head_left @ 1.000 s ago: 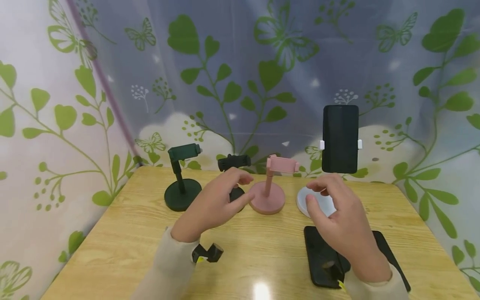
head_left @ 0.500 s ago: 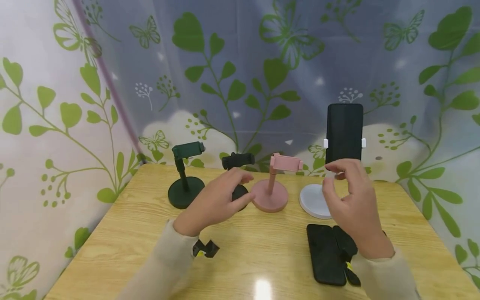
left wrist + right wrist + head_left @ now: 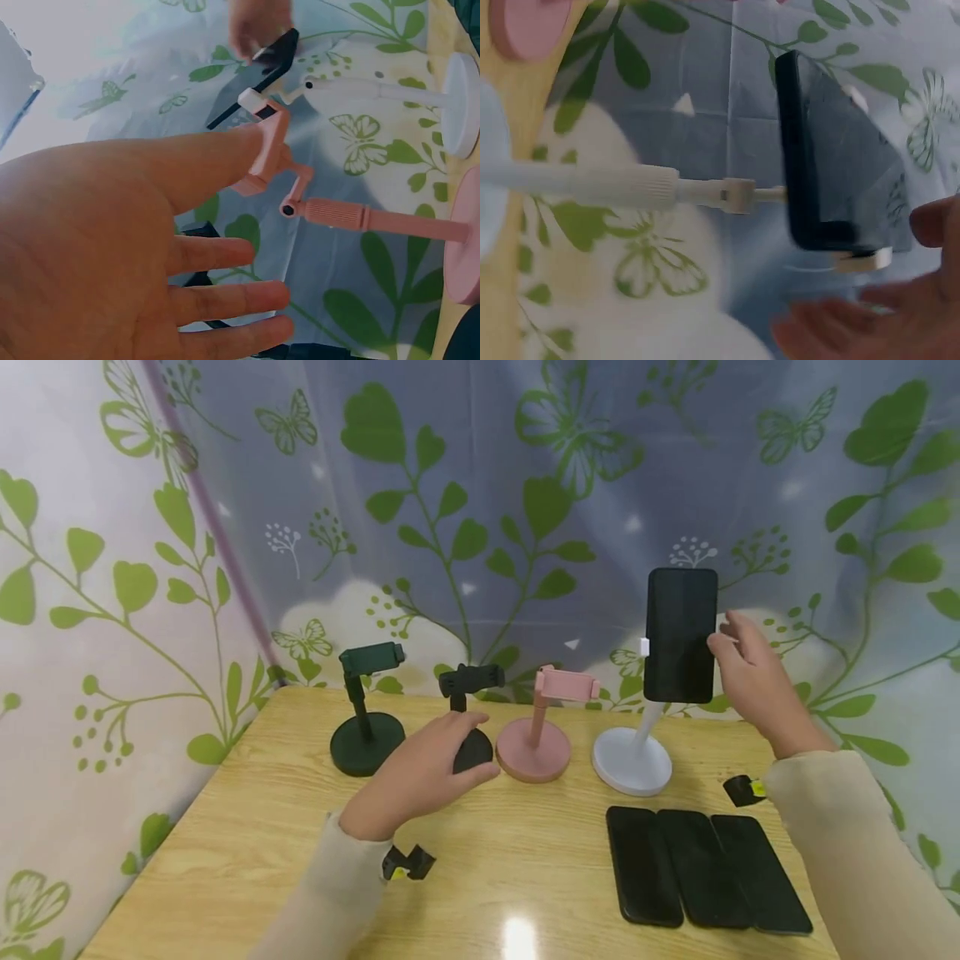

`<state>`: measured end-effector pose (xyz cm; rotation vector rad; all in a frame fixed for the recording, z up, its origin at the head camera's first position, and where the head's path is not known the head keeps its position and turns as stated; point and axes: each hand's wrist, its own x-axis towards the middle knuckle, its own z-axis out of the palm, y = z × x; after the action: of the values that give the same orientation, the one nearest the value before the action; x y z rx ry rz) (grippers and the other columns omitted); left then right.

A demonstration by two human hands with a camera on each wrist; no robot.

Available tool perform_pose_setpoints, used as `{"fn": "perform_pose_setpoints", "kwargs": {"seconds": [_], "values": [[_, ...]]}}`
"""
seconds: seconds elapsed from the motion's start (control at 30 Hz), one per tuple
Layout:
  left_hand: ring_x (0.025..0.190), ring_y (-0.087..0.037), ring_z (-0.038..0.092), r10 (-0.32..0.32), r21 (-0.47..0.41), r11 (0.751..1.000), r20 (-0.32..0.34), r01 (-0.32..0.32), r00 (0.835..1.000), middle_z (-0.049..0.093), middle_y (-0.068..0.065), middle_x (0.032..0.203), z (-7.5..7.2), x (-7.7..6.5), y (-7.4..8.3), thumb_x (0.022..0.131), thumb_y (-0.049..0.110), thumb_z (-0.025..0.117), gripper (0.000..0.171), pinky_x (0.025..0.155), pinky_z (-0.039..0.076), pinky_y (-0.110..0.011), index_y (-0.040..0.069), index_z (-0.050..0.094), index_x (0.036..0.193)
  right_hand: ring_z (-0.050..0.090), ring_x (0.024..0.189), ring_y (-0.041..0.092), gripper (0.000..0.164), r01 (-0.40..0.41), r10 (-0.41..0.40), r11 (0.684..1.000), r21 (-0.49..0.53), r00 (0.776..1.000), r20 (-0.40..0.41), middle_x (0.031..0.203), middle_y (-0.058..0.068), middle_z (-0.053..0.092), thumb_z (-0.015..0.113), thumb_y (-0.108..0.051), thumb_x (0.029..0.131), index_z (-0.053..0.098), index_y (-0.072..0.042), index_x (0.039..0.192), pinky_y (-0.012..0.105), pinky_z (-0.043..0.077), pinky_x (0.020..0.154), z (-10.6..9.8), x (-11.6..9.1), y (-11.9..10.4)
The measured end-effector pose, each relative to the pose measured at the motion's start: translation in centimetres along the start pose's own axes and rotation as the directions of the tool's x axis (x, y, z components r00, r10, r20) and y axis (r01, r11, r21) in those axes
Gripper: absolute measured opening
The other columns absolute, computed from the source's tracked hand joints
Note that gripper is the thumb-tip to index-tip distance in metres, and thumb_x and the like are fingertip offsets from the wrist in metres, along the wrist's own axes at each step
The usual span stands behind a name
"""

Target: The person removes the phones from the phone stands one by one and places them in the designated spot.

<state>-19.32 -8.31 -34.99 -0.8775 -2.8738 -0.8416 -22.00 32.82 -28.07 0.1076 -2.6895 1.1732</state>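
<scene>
A black smartphone (image 3: 681, 635) stands upright in the clamp of a white phone stand (image 3: 632, 762). My right hand (image 3: 761, 681) is beside the phone's right edge, its fingers loosely bent and hiding that side's clamp in the head view. In the right wrist view, a gap shows between the fingers (image 3: 832, 326) and the white clamp end (image 3: 862, 260). My left hand (image 3: 420, 772) hovers in front of a black phone stand (image 3: 471, 679), partly covering its base. Its fingers are extended and hold nothing in the left wrist view.
A pink phone stand (image 3: 534, 752) stands between the black and white ones. At the left is a dark green phone stand (image 3: 367, 743). Three black smartphones (image 3: 705, 868) lie side by side on the wooden table (image 3: 480, 877) at the front right. A leaf-patterned curtain (image 3: 465, 510) hangs behind.
My right hand has moved up and right, from above the white base to the mounted phone's right edge, uncovering the phones on the table. My left hand has barely moved.
</scene>
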Motion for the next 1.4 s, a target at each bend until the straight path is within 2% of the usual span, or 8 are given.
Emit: {"fn": "perform_pose_setpoints", "kwargs": {"seconds": [0.2, 0.43, 0.63, 0.73, 1.0, 1.2, 1.3, 1.4], "values": [[0.145, -0.026, 0.045, -0.027, 0.003, 1.000, 0.044, 0.027, 0.999, 0.046, -0.004, 0.158, -0.2, -0.4, 0.0, 0.096, 0.062, 0.064, 0.077, 0.113, 0.042, -0.052, 0.023, 0.041, 0.158, 0.042, 0.139, 0.031, 0.063, -0.089, 0.061, 0.959, 0.269, 0.992, 0.109, 0.159, 0.018, 0.032, 0.020, -0.046, 0.113, 0.028, -0.004, 0.159, 0.038, 0.042, 0.108, 1.0, 0.5, 1.7], [0.137, -0.023, 0.053, -0.021, -0.010, 1.000, 0.045, 0.021, 0.999, 0.055, -0.001, 0.149, -0.6, -0.7, 0.3, 0.099, 0.055, 0.065, 0.071, 0.107, 0.047, -0.049, 0.021, 0.043, 0.156, 0.037, 0.061, 0.009, 0.034, 0.000, 0.032, 0.822, 0.569, 0.998, -0.047, 0.076, -0.007, 0.043, 0.036, -0.040, 0.113, 0.050, -0.011, 0.102, 0.025, 0.034, 0.059, 2.2, 0.4, 2.8], [0.122, -0.020, 0.062, -0.008, -0.001, 1.000, 0.048, 0.008, 0.999, 0.065, 0.001, 0.132, -0.6, -0.7, 0.4, 0.099, 0.051, 0.067, 0.066, 0.098, 0.051, -0.045, 0.020, 0.045, 0.154, 0.052, 0.098, 0.006, 0.057, -0.004, 0.054, 0.869, 0.495, 0.995, -0.086, 0.116, -0.006, 0.055, 0.033, -0.049, 0.111, 0.044, -0.007, 0.148, 0.018, 0.042, 0.077, 3.1, -0.1, 3.3], [0.119, -0.020, 0.063, 0.000, 0.003, 1.000, 0.052, 0.000, 0.999, 0.065, 0.001, 0.130, -0.6, -0.7, 0.5, 0.100, 0.048, 0.067, 0.065, 0.096, 0.052, -0.044, 0.019, 0.046, 0.153, 0.049, 0.115, 0.007, 0.067, -0.007, 0.073, 0.834, 0.552, 0.993, -0.097, 0.132, -0.006, 0.051, 0.034, -0.052, 0.110, 0.033, -0.004, 0.157, 0.016, 0.042, 0.086, 3.4, -0.5, 3.4], [0.115, -0.017, 0.064, 0.014, 0.009, 1.000, 0.040, -0.015, 0.999, 0.066, 0.002, 0.128, -0.6, -0.8, 0.3, 0.100, 0.048, 0.067, 0.064, 0.094, 0.053, -0.041, 0.018, 0.047, 0.153, 0.052, 0.090, 0.008, 0.031, 0.101, 0.054, 0.652, 0.751, 0.982, -0.179, 0.110, -0.003, 0.056, 0.044, -0.041, 0.110, 0.053, -0.017, 0.127, 0.016, 0.046, 0.075, 4.0, -0.4, 2.8], [0.112, -0.015, 0.065, 0.022, 0.010, 1.000, 0.050, -0.023, 0.999, 0.066, 0.003, 0.126, -0.7, -0.8, 0.3, 0.100, 0.048, 0.067, 0.062, 0.092, 0.053, -0.040, 0.019, 0.048, 0.152, 0.060, 0.105, 0.009, 0.033, 0.144, 0.044, 0.413, 0.899, 0.983, -0.178, 0.123, 0.002, 0.055, 0.046, -0.032, 0.110, 0.049, -0.009, 0.133, 0.020, 0.051, 0.086, 2.4, -0.8, 1.1], [0.111, -0.014, 0.065, 0.028, 0.021, 0.999, 0.058, -0.030, 0.998, 0.067, 0.005, 0.125, -0.8, -0.8, 0.4, 0.100, 0.049, 0.066, 0.060, 0.091, 0.053, -0.039, 0.021, 0.049, 0.151, 0.058, 0.096, 0.011, 0.033, 0.150, 0.050, 0.432, 0.890, 0.981, -0.189, 0.119, 0.002, 0.056, 0.048, -0.032, 0.108, 0.050, -0.008, 0.131, 0.018, 0.049, 0.080, 1.6, -1.9, -0.1], [0.112, -0.014, 0.064, 0.055, 0.028, 0.998, 0.060, -0.057, 0.997, 0.067, 0.004, 0.124, -1.0, -0.8, 0.6, 0.101, 0.048, 0.065, 0.055, 0.092, 0.053, -0.039, 0.021, 0.053, 0.148, 0.046, 0.074, 0.012, 0.026, 0.173, 0.053, 0.550, 0.817, 0.969, -0.241, 0.100, 0.001, 0.055, 0.053, -0.033, 0.107, 0.054, -0.009, 0.118, 0.019, 0.036, 0.062, 1.2, -3.6, -1.4]]}}
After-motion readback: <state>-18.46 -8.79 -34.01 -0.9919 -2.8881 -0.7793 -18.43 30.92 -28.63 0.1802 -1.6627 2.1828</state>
